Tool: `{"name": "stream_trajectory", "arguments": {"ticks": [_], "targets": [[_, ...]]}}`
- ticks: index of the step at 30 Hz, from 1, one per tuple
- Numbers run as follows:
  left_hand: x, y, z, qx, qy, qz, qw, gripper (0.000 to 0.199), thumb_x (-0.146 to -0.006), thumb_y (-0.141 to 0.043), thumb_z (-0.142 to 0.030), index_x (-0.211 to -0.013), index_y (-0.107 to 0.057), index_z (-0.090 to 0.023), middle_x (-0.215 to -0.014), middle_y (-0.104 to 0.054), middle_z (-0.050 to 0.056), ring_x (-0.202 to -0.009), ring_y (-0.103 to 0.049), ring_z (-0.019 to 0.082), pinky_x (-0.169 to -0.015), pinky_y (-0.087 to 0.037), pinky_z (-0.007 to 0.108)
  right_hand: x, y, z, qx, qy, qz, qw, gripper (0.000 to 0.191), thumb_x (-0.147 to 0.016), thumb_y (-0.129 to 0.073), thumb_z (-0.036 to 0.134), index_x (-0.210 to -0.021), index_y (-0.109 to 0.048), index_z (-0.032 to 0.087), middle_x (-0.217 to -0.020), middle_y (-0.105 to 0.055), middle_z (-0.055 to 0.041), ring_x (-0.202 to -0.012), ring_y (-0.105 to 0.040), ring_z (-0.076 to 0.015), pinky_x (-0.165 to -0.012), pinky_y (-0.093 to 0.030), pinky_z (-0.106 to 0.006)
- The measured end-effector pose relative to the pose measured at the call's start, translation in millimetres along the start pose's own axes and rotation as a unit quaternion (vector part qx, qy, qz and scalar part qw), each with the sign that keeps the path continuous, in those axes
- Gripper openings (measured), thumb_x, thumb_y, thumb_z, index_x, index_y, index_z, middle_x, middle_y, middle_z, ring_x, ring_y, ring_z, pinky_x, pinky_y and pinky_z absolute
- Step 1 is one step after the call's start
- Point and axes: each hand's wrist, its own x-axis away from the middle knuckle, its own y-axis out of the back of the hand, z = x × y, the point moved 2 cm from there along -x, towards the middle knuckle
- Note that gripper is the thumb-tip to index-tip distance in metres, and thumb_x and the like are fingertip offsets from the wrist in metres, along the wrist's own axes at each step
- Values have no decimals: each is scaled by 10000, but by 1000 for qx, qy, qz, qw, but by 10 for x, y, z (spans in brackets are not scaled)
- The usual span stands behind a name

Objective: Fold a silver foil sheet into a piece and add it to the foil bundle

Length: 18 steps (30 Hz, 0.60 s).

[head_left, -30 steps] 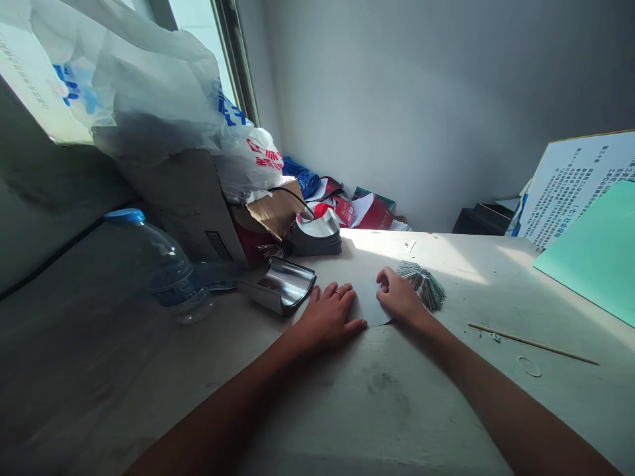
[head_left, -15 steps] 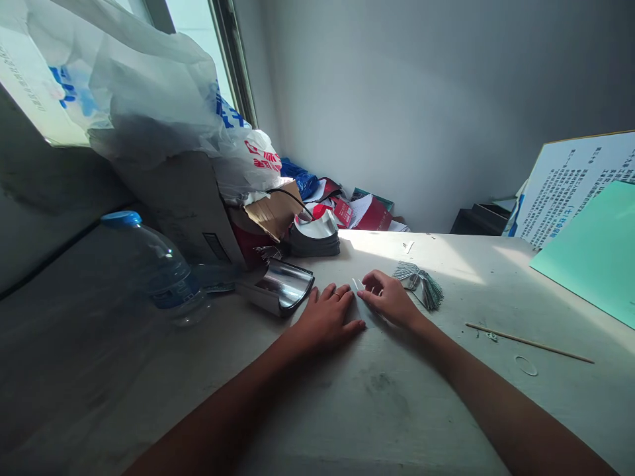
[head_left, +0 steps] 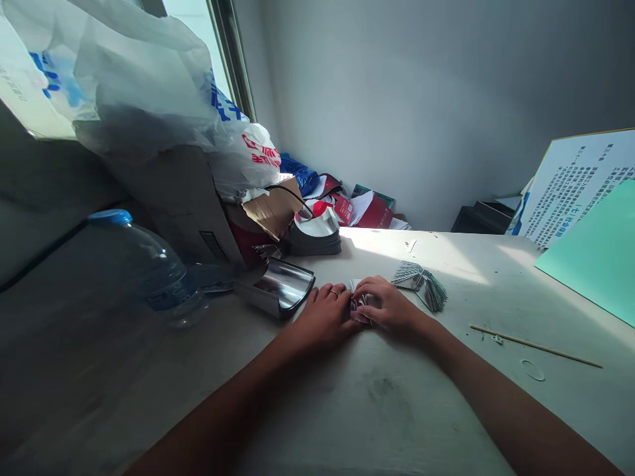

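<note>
My left hand (head_left: 325, 314) lies flat on the white table, fingers spread, its thumb and fingertips against a small shiny sheet (head_left: 360, 308). My right hand (head_left: 384, 305) is bent over the same sheet from the right, fingers and thumb closed at its surface; the fingers partly cover it. Just beyond my right hand rests a tied bundle of thin silvery strips (head_left: 429, 289). Left of my left hand is a curved piece with a shiny metallic inside (head_left: 285, 285).
A plastic bottle (head_left: 166, 284) and a box (head_left: 173, 198) under plastic bags (head_left: 143, 79) stand at left. Curved grey pieces (head_left: 315, 238) are stacked at the back. On the right are a thin stick (head_left: 536, 346), a rubber band (head_left: 532, 370) and a green sheet (head_left: 595, 254).
My right hand has shifted slightly and its fingers have curled down over the sheet, which now looks darker and reflective. My left hand stays nearly in place. The view has moved a little.
</note>
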Motion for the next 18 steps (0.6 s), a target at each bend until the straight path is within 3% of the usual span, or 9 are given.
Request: {"name": "stream_trajectory", "arguments": {"ticks": [5,11,18], "targets": [[-25,11,96,14,-35,-4,999,350,-999,-448,-439,-1267,-567,-250,-1419,-529,66,-1315,-473,284,-1109,-395,443,25,21,15,1,-11,17,1000,214,-852,-677,191,-1058,-717,231,-1150,-657,-62,-1132,-540,-247,-1036,-421,-423],[-28,43,121,27,-33,-4,999,434,-986,-467,-507,-1320,-558,-244,-1429,-539,74,-1339,-472,277,-1132,-383,428,41,31,76,3,-9,48,999,253,-835,-730,250,-1088,-735,271,-1265,-607,-61,-1231,-493,-268,-1090,-397,-451],[-31,34,140,24,-19,5,1000,451,-980,-477,-435,-1378,-508,-225,-1479,-504,87,-1375,-445,279,-1152,-362,439,39,42,14,2,6,74,997,391,-815,-725,198,-1194,-718,293,-1359,-582,-63,-1296,-480,-280,-1132,-364,-489]]}}
